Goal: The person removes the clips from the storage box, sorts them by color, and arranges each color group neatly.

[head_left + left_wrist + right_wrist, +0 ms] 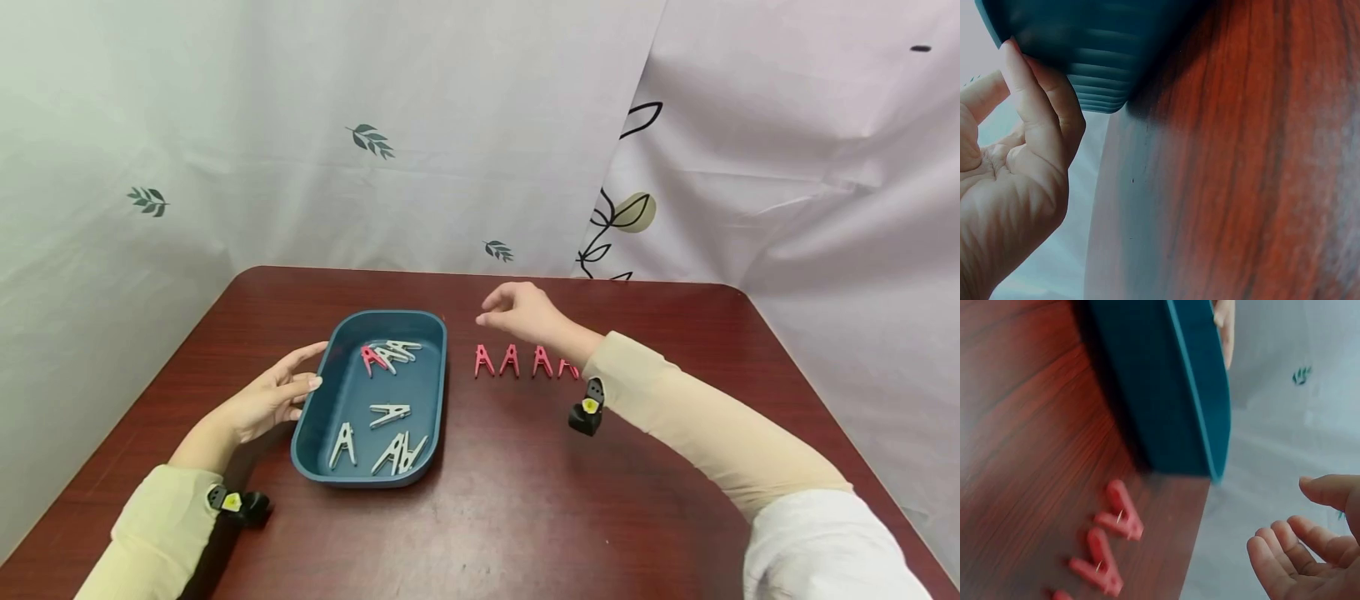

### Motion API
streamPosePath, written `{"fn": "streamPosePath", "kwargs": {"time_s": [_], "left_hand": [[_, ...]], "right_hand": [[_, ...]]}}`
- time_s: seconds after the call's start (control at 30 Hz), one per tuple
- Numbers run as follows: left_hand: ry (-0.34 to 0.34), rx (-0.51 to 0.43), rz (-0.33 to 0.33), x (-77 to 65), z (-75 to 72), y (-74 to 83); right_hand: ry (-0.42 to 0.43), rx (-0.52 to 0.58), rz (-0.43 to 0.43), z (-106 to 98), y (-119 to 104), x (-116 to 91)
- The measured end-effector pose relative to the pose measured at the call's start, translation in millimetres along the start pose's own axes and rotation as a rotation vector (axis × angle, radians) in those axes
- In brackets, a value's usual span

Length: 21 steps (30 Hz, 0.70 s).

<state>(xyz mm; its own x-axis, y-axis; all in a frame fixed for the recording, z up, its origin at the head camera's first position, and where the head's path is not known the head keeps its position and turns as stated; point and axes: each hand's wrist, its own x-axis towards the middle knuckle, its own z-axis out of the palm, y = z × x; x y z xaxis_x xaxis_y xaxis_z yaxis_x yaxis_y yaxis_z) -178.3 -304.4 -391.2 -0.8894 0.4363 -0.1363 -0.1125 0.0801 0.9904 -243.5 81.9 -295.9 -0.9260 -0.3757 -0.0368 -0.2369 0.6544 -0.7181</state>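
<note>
A dark blue plastic bin (367,481) stands on the table with several white clothespins (390,412) and one red clothespin (372,359) inside. My left hand (258,404) holds the bin's left rim, thumb at the edge and fingers against the outer wall (1094,59). To the right of the bin, several red clothespins (510,360) lie in a row, the rightmost partly covered by my right forearm. My right hand (525,312) hovers behind that row, fingers loosely bent, thumb and fingertips apart (1316,550), with nothing between them.
The reddish-brown wooden table (510,517) ends at a far edge in front of a pale curtain (480,125) with leaf prints. Small black cameras (587,408) are strapped at both wrists, over long cream sleeves.
</note>
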Motion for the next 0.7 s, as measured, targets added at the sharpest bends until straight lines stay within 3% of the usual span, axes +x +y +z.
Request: {"fn": "streamPosePath", "kwargs": {"time_s": [0.33,0.7], "left_hand": [[0.006,0.006,0.002,-0.2,0.3,1.3],[0.004,0.005,0.004,0.1,0.7,0.2]], "right_hand": [[0.011,0.080,0.034,26,-32,15],[0.043,0.166,0.071,50,-49,34]]}}
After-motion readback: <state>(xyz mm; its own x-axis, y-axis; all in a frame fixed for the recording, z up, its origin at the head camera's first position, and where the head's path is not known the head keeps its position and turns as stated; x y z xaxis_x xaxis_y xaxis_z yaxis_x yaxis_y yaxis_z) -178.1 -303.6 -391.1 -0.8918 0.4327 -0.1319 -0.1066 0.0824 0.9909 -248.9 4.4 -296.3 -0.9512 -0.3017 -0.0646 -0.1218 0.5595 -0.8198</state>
